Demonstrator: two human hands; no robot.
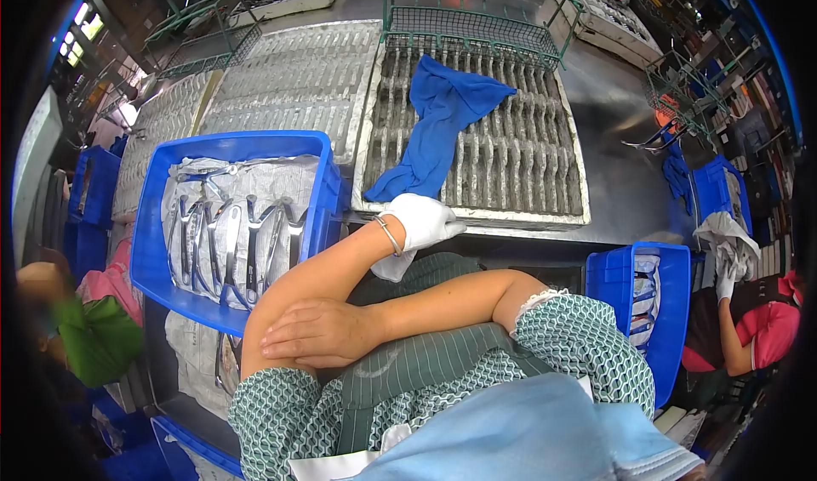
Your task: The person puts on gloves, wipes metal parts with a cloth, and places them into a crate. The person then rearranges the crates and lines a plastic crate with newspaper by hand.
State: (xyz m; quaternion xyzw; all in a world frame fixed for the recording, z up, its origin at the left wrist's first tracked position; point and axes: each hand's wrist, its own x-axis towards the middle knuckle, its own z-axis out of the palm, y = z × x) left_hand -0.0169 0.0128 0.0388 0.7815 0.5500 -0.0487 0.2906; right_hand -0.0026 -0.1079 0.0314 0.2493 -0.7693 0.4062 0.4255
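The left hand [421, 223], gloved, is just beside the blue cloth [437, 124]; its closure cannot be determined. The bare right hand [319, 332] lies flat, extended, on the left arm [311, 278].

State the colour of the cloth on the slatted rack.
The cloth is blue, clearest in the head view.

Right hand [319, 334] rests on left arm [328, 264], gloved left hand [421, 223] beside blue cloth [444, 117].

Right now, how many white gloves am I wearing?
1: a white glove on your left hand, beside the slatted tray. Your right hand is bare, on your left arm.
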